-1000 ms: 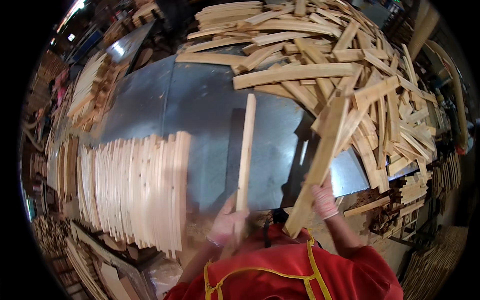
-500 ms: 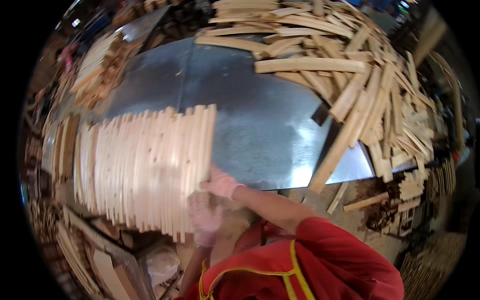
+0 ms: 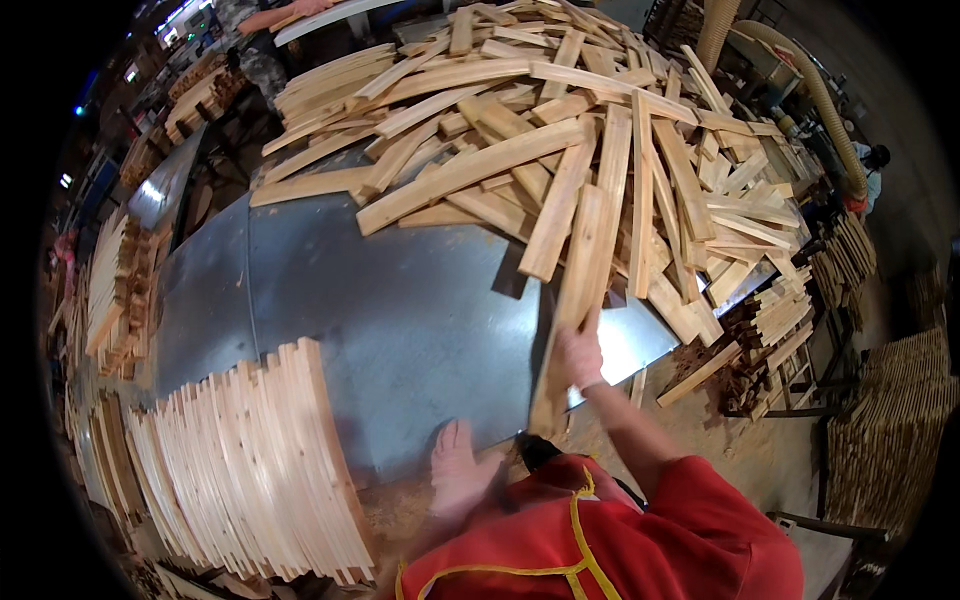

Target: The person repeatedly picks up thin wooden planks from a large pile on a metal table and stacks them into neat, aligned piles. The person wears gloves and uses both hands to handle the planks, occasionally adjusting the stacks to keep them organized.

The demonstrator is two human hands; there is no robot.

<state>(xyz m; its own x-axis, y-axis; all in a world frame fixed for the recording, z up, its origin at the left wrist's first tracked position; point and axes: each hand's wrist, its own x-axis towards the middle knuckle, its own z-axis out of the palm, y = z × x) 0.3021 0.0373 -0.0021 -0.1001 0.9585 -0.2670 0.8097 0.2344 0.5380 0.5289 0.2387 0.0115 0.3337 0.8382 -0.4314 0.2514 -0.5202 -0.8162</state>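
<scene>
My right hand (image 3: pixel 580 356) is closed round the near part of a long wooden board (image 3: pixel 582 265), which slopes from the loose pile down over the front edge of the metal table. To the left, my left hand (image 3: pixel 462 470) hovers by that edge, slightly blurred, fingers stretched out and nothing in them. A tight row of pale wooden slats (image 3: pixel 245 465) stands side by side on the table, left of my left hand and apart from it. Loose wooden boards (image 3: pixel 500 165) lie crisscrossed in a heap beyond my right hand.
The shiny metal tabletop (image 3: pixel 400 320) spans between the row and the heap. More stacked slats (image 3: pixel 110 275) sit at the far left, and a tall stack (image 3: pixel 885 430) at the right. A ribbed hose (image 3: pixel 830 100) hangs far right. Another person's arm (image 3: pixel 280 18) shows at the top.
My hands have left the row of slats. The right hand has moved right and taken hold of a board; the left is now apart from the row. The view has swung rightward.
</scene>
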